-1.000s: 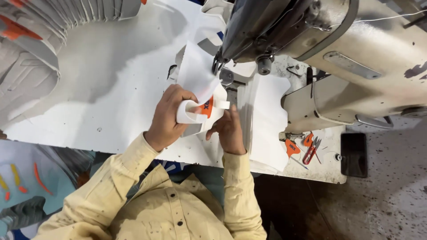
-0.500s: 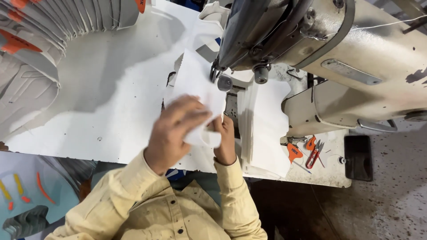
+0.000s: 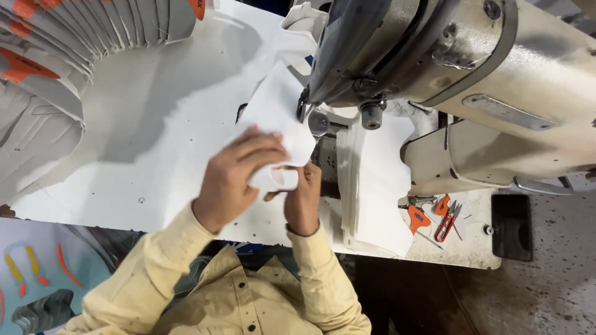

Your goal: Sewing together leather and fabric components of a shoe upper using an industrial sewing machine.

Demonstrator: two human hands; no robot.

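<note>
The thin white cut piece of flexible sheet material (image 3: 279, 121) lies across the white bench (image 3: 155, 124) just in front of the sewing machine's needle area, its far edge close under the grey machine head (image 3: 397, 49) and its near end curled into a small white loop between the two hands. It looks light, soft and easily creased, a limp sheet that folds rather than springs, so a pinch at the near edge, where both layers meet, seems the surest place to hold it; the smooth face may slip if gripped flat.

The left hand (image 3: 239, 177) covers the near part of the piece, its fingers (image 3: 264, 146) spread over the top and curved down, closed round the curled end. The right hand (image 3: 304, 198) sits just beside it on the right, fingers bent and pinched on the same fold, though how tightly cannot be told because the left hand hides part of it.

To the right a stack of similar white cut pieces (image 3: 372, 186) rests on the bench under the machine arm. Further right lie red-handled thread snips (image 3: 448, 218) near the bench's edge. At far left, rows of grey and orange shaped parts (image 3: 56, 56) fan along the bench
</note>
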